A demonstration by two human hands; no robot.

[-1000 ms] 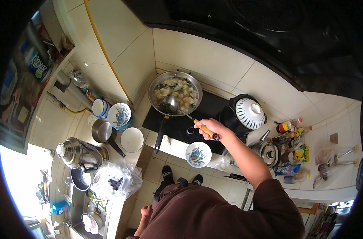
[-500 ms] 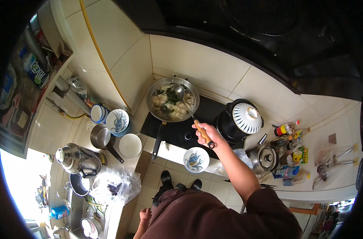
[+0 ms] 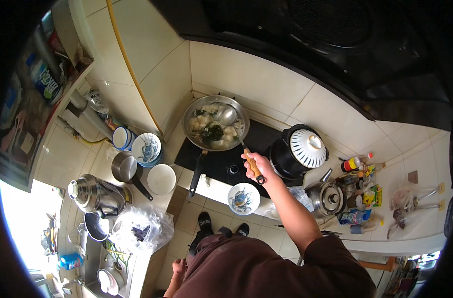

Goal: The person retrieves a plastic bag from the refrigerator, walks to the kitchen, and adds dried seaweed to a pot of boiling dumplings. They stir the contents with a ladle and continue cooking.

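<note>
My right hand (image 3: 256, 166) grips the wooden handle of a metal ladle (image 3: 227, 116) whose bowl sits over a steel wok (image 3: 215, 122) of pale soup with dark greens on the black stove (image 3: 226, 159). A small patterned bowl (image 3: 243, 198) stands on the counter edge just below that hand. My left hand (image 3: 178, 268) hangs low beside my body with its fingers loosely curled and nothing in it.
A black pot with a white lid (image 3: 302, 150) and a steel kettle (image 3: 329, 197) stand right of the wok, with bottles and packets beyond. Left are patterned bowls (image 3: 146, 148), a white plate (image 3: 161, 179), a saucepan (image 3: 124, 169), a big kettle (image 3: 95, 194) and a plastic bag (image 3: 139, 228).
The ladle has swung from the wok's middle toward its right side and lifted. My right hand has shifted slightly with it. The left hand stays down by my side.
</note>
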